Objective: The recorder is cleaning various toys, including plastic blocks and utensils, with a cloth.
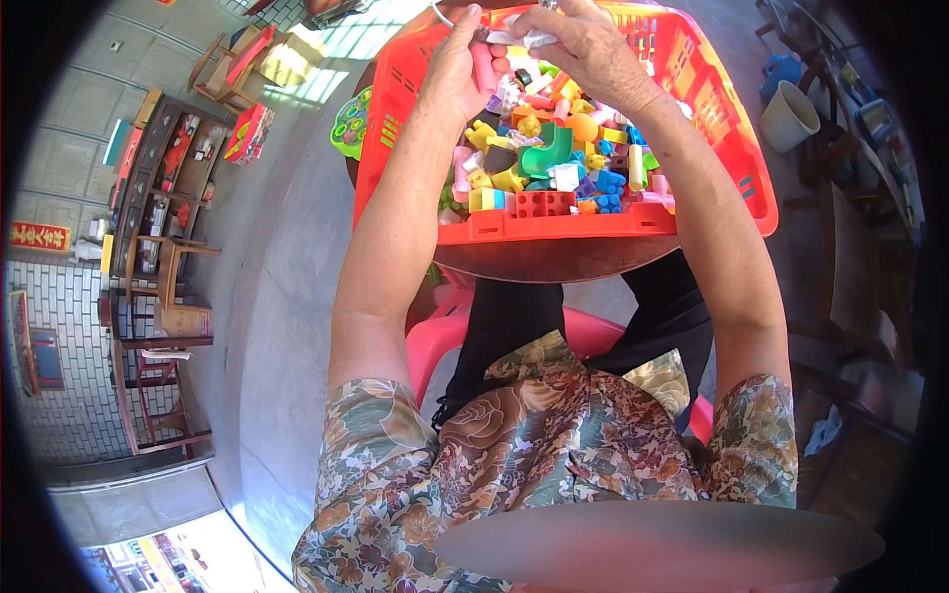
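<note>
A red plastic basket (563, 227) full of toy building blocks stands in front of me on a round table. Over its far part, my left hand (463, 70) holds a pink cylindrical block (484, 68). Close beside it, my right hand (582, 37) grips a whitish piece (523, 38) that reaches toward the left hand; its exact kind is unclear. Below the hands lie a green curved chute block (547, 152), an orange ball (584, 127), a red studded brick (545, 204) and blue bricks (609, 182).
The round table's edge (556, 267) shows below the basket. A green toy tray (351, 130) sits at the basket's left. My legs are under the table, on a pink plastic chair (434, 333). Wooden shelves (178, 178) stand left, a white bucket (789, 117) right.
</note>
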`<action>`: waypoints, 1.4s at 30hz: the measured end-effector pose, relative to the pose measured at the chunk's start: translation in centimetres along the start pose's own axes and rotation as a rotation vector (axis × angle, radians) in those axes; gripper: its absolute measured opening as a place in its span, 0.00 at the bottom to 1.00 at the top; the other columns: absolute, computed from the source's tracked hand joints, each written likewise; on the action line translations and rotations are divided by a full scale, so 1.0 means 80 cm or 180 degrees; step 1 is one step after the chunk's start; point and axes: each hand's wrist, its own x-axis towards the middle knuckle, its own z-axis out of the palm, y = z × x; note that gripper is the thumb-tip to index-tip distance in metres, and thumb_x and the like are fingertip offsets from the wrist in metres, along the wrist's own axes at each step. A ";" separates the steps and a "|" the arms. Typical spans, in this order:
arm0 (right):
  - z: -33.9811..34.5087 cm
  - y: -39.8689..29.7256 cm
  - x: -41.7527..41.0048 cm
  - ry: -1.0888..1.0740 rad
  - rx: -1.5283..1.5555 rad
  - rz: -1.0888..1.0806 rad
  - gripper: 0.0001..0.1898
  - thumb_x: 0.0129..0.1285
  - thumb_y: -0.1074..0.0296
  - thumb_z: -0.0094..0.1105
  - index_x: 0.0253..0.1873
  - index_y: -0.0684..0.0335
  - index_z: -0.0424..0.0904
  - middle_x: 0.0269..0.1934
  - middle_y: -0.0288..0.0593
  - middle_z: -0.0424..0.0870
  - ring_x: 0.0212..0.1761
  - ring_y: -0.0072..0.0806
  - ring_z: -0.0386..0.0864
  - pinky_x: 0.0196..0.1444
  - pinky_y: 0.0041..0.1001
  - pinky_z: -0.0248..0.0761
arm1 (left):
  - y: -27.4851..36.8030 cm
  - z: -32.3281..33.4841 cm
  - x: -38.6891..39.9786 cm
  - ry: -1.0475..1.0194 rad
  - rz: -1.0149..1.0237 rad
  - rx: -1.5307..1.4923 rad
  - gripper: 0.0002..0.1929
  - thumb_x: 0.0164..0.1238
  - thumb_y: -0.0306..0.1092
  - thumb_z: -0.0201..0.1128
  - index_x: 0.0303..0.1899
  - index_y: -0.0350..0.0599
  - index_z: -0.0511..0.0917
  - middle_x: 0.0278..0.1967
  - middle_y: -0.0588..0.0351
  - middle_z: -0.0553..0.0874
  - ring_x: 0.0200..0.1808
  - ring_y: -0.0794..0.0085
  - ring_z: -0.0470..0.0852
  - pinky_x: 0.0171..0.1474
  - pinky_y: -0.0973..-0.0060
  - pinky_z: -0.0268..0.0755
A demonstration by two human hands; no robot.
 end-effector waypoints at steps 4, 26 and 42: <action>0.003 0.011 -0.008 -0.0517 0.0437 0.0716 0.14 0.54 0.78 0.59 0.45 0.61 0.69 0.34 0.47 0.76 0.40 0.44 0.77 0.42 0.35 0.70 | 0.007 0.010 -0.013 -0.0451 -0.0154 0.0251 0.05 0.71 0.35 0.57 0.42 0.47 0.73 0.27 0.62 0.78 0.23 0.81 0.74 0.22 0.84 0.64; 0.002 -0.003 0.001 -0.0360 0.0526 0.0903 0.14 0.53 0.78 0.63 0.45 0.63 0.75 0.38 0.47 0.72 0.44 0.42 0.74 0.47 0.35 0.67 | -0.001 0.018 -0.023 -0.0193 0.0225 0.1054 0.05 0.70 0.31 0.55 0.43 0.44 0.75 0.27 0.63 0.78 0.20 0.82 0.74 0.19 0.85 0.66; 0.005 -0.003 0.000 0.0150 0.0893 0.1773 0.07 0.56 0.79 0.59 0.39 0.63 0.75 0.29 0.36 0.73 0.29 0.24 0.73 0.33 0.23 0.67 | 0.007 0.012 -0.013 0.0206 0.0487 0.0258 0.04 0.64 0.36 0.60 0.34 0.49 0.76 0.21 0.64 0.77 0.20 0.78 0.74 0.19 0.82 0.66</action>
